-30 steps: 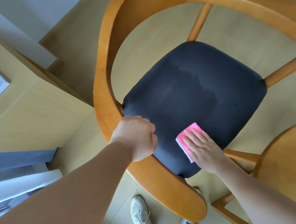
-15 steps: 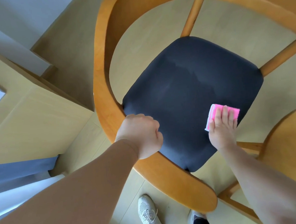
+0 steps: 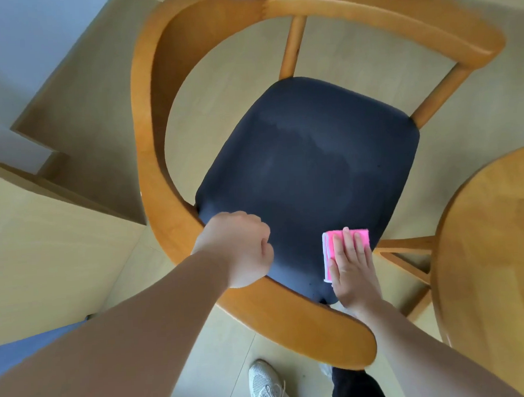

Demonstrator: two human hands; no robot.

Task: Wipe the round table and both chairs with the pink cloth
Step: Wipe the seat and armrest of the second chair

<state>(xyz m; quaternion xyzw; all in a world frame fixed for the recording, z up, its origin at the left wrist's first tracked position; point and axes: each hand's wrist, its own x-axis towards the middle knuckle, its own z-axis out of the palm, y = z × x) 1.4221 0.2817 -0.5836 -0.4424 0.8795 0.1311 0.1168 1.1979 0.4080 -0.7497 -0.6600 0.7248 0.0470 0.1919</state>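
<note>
A wooden chair (image 3: pixel 161 161) with a curved back rail and a dark navy seat (image 3: pixel 308 171) fills the middle of the view. My left hand (image 3: pixel 237 248) grips the near curve of the chair's rail, fingers curled round it. My right hand (image 3: pixel 351 266) lies flat with straight fingers on the folded pink cloth (image 3: pixel 330 249), pressing it onto the near right corner of the seat. The round wooden table (image 3: pixel 494 247) shows at the right edge. A lighter smear marks the seat's middle.
Pale wood flooring lies around the chair. A light wooden cabinet or ledge (image 3: pixel 43 228) stands to the left, with a grey wall (image 3: pixel 19 44) behind it. My shoes (image 3: pixel 266 386) are at the bottom, just under the chair rail.
My right hand slid the pink cloth across the near part of the seat, right and then back toward the near edge. My left hand kept its grip on the rail. The view shifted slightly.
</note>
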